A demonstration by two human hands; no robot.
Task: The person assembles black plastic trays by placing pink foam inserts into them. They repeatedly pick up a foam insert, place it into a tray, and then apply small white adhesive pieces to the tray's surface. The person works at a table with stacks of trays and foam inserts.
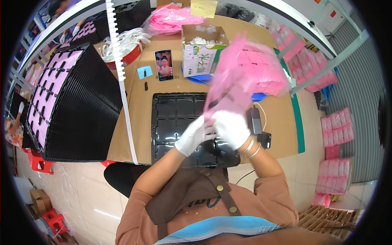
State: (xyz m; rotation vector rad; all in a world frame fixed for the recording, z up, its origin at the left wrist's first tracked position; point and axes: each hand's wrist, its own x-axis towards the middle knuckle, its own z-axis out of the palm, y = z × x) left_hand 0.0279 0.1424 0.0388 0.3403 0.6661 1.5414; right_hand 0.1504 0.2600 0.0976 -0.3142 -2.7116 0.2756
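Note:
Both my hands wear white gloves and meet at the lower end of a pink translucent plastic bag (230,87). My right hand (232,128) is closed around the bag's end, and the fingers of my left hand (192,136) pinch its edge from the left. The bag stands up and away from me, smeared by motion; a dark patch shows through it, too blurred to name. Beneath my hands lies a black plastic tray (173,118) with moulded compartments, partly covered by the hands and the bag.
Wrapped pink packs (263,69) sit behind the bag. A cardboard box (200,57), phone (164,65), marker pen (145,85) and red basin of white strips (126,59) stand beyond the tray. A black adapter (255,120) lies right. Stacked black trays (87,110) rise left, past a white post (121,77).

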